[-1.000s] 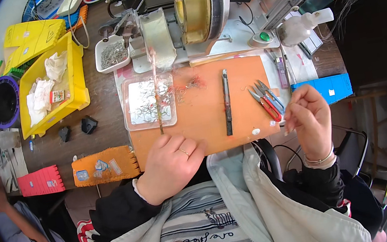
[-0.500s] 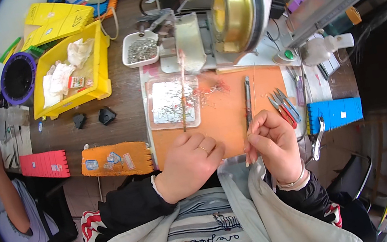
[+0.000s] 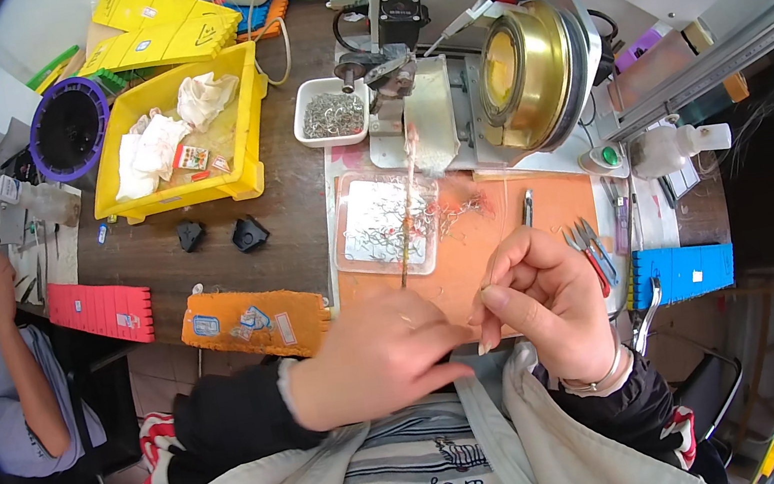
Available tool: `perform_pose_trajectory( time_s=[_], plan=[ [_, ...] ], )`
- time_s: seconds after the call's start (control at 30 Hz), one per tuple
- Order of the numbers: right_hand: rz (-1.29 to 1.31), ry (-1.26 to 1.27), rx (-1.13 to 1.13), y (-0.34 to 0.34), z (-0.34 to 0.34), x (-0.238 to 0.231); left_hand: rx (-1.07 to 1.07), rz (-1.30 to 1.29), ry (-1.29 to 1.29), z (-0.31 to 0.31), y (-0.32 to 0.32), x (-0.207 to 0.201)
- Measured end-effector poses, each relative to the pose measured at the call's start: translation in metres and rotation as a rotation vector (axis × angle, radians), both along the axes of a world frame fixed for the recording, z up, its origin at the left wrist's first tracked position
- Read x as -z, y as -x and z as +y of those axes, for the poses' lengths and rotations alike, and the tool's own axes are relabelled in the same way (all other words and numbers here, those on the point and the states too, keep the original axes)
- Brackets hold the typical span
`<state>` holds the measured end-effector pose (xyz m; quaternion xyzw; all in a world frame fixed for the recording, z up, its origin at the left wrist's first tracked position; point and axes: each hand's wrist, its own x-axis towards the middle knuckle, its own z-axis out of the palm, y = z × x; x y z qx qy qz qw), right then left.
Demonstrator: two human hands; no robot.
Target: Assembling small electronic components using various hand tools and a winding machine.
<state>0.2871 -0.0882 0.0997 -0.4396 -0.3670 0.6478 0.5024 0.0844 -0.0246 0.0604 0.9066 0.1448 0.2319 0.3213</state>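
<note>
Orange board lies before the person I'm watching. The right hand pinches thumb to forefinger; I can't make out what is between. The left hand, blurred, hangs just beside, thumb and forefinger parted. Small metal hooks lie beyond, in a clear tray. I'd bring the left in slowly, keeping the pinch steady.

A workshop, with a brown bench, a machine, snips and a co-worker.
</note>
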Motion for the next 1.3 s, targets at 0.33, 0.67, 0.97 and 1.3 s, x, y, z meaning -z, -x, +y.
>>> perform_pose_trajectory(
  time_s=[0.33,0.67,0.97,1.3],
  plan=[
    [0.1,-0.039,-0.109,0.021,0.041,-0.006,-0.147,-0.323,0.753,0.111,-0.024,-0.089],
    [0.206,-0.178,0.2,0.028,0.067,0.011,0.128,-0.125,0.537,0.15,-0.042,-0.074],
    [0.146,-0.028,0.218,0.036,0.088,0.031,-0.334,-0.306,0.481,0.189,-0.021,-0.07],
    [0.137,-0.061,0.189,0.037,0.108,0.04,-0.091,-0.127,0.315,0.186,-0.042,-0.046]
  ],
)
